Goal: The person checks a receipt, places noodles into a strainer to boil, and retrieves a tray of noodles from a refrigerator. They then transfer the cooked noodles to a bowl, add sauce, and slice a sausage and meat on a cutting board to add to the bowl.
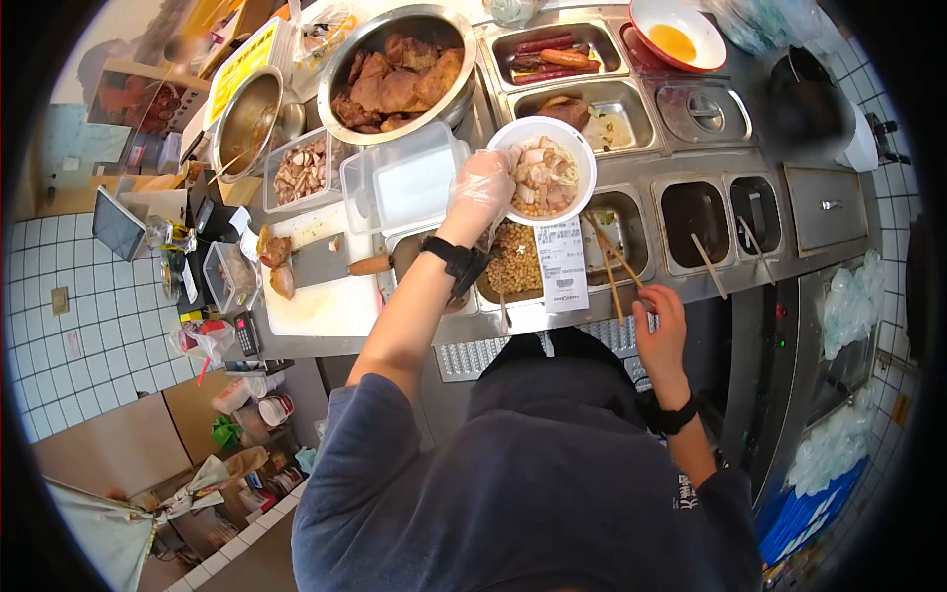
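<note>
My left hand (pixel 483 183), in a clear plastic glove, is closed at the left rim of a white bowl (pixel 590 163). Sliced meat (pixel 546 168), noodles and corn kernels fill the bowl. A printed receipt (pixel 562 266) hangs below it, over a tray of corn (pixel 515 261). My bare right hand (pixel 663 331) is at the front edge of the counter, thumb and fingers apart. Its fingertips are right at the end of one of two wooden chopsticks (pixel 614 259), which lean out of a metal tray (pixel 628 232).
A big steel bowl of browned meat (pixel 400 79) stands at the back left. Below it are a clear plastic box (pixel 400 183) and a cleaver (pixel 326 262) on a white cutting board (pixel 321 311). More chopsticks (pixel 708 264) lean from trays at the right. A red-rimmed bowl (pixel 676 39) sits at the back.
</note>
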`<state>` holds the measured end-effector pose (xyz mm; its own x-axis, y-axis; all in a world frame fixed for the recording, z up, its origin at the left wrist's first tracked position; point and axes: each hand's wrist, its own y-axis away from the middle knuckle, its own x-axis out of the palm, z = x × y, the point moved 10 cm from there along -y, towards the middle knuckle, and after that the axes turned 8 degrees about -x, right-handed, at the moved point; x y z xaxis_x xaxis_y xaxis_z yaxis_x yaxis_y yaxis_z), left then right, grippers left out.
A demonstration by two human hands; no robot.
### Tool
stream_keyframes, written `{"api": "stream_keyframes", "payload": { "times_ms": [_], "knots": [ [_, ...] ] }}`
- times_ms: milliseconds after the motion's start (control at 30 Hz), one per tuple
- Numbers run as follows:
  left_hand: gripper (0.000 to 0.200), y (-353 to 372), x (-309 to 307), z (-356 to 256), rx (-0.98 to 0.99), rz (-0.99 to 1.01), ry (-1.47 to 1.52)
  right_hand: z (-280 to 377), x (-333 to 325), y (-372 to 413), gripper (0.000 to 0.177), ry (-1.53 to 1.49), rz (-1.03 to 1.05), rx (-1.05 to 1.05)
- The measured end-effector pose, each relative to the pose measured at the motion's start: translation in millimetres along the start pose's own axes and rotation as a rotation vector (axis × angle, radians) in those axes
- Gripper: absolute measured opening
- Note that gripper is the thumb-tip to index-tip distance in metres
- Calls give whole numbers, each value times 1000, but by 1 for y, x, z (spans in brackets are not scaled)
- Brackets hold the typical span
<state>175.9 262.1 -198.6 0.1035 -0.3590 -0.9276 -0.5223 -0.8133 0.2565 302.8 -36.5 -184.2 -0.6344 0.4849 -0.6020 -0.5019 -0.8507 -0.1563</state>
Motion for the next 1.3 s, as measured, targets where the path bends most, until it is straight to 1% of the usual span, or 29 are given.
{"api": "stream_keyframes", "payload": {
  "times_ms": [33, 100, 133, 200, 233, 300, 367, 433, 467, 533, 567, 600, 633, 667, 700, 767, 833, 900, 967, 1000, 1067, 1100, 1167, 1200, 1233, 1267, 1300],
  "knots": [
    [16, 0, 2, 0, 9, 6, 2, 2, 9, 1, 16, 6, -4, 8],
    [15, 2, -5, -5, 26, -101, 38, 16, 34, 2, 16, 11, 66, -54],
    [15, 6, -8, -7, 33, -99, 49, 26, 39, 2, 15, -20, 68, -56],
    [17, 29, -41, -11, 80, -261, 198, 36, 46, 5, 15, -16, 74, -50],
    [17, 41, -48, -7, 84, -259, 203, 39, 50, 6, 15, -26, 80, -48],
    [17, 78, -76, 7, 170, -348, 325, 41, 51, 10, 15, -13, 67, -62],
    [19, 108, -75, 37, 50, -205, 199, 34, 50, 18, 15, -12, 46, -3],
    [20, 123, -57, 76, -13, -122, 141, 35, 48, 24, 15, 4, 23, 20],
    [20, 128, -57, 82, -1, -126, 142, 35, 46, 28, 14, 18, 13, 40],
    [23, 125, -50, 85, 1, -80, 108, 34, 51, 35, 14, 32, -17, 12],
    [23, 118, -58, 76, 8, -89, 115, 38, 51, 37, 13, 39, -27, -8],
    [23, 112, -66, 59, 54, -61, 147, 41, 50, 37, 13, -8, -36, 19],
    [22, 105, -73, 42, 98, -35, 179, 43, 49, 37, 13, -32, -56, 1],
    [20, 97, -86, 23, 205, -105, 206, 43, 47, 36, 12, -49, -58, 11],
    [20, 83, -95, 10, 203, -119, 209, 43, 43, 34, 11, -67, -61, 19],
    [19, 54, -117, -33, 307, -157, 129, 44, 29, 24, 10, -78, -97, -10],
    [18, 2, -115, -67, 315, 11, 84, 30, 10, 15, 9, -87, -117, 62],
    [19, -60, -97, -87, 328, 113, 64, 19, -13, 4, 9, -62, -147, 43],
    [19, -124, -70, -91, 204, 174, -13, -13, -40, 2, 8, -93, -230, 178],
    [19, -153, -58, -93, 196, 157, -13, -28, -52, 1, 8, -84, -262, 201],
    [16, -202, -36, -100, 204, 57, -231, -63, -75, 7, 9, -68, -334, 247],
    [19, -219, -25, -99, 119, 120, -251, -77, -82, 9, 9, -75, -336, 237],
    [28, -238, -11, -111, 92, 141, -317, -112, -98, 23, 10, -6, -340, 381],
    [31, -246, 0, -114, 92, 166, -406, -123, -103, 26, 10, -7, -336, 380],
    [31, -256, 11, -113, 86, 172, -405, -136, -108, 35, 10, -5, -356, 454],
    [30, -265, 24, -119, 186, 145, -457, -149, -111, 45, 11, -3, -375, 529],
    [29, -269, 38, -124, 287, 120, -510, -156, -112, 50, 11, -5, -365, 533]
  ]
}}
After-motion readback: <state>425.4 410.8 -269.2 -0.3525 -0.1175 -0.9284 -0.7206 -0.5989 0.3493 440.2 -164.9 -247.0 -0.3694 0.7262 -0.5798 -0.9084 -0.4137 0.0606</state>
